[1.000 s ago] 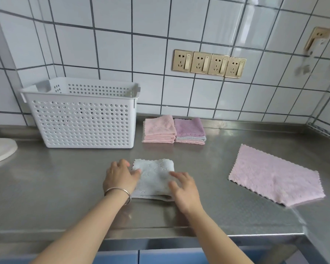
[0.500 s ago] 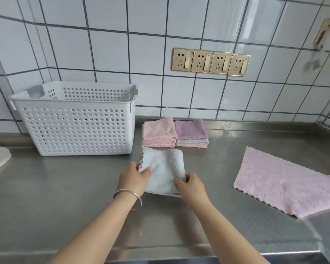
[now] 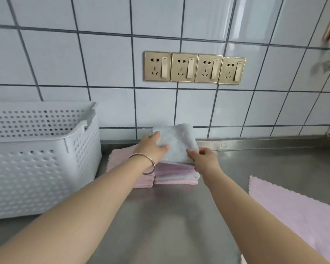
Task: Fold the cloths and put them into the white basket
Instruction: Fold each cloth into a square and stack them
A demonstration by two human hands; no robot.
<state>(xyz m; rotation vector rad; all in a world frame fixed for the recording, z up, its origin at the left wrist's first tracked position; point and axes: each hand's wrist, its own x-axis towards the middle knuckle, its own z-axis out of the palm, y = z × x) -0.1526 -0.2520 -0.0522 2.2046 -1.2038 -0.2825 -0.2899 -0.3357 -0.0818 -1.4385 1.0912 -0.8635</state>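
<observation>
Folded grey cloth (image 3: 176, 143) sits between my two hands, over the right-hand stack of folded cloths (image 3: 176, 175) at the back of the table (image 3: 179, 216); whether it already rests on that stack or hangs just above it I cannot tell. My left hand (image 3: 152, 147) grips its left edge, thumb on the near side and fingers curled over the top, a metal bangle (image 3: 148, 163) around that wrist. My right hand (image 3: 205, 158) pinches the near right corner between thumb and fingers. Both hands are closed on the cloth.

Just left of that stack lies a second stack of pink folded cloths (image 3: 122, 159), partly hidden under my left forearm. The white basket (image 3: 36, 168) stands beside it on the left, its perforated wall close to the pink stack. To my right a pink cloth (image 3: 293, 212) lies flat and unfolded on the table, well apart from the stacks. Four gold wall sockets (image 3: 194, 68) sit in a row on the white tiles above.
</observation>
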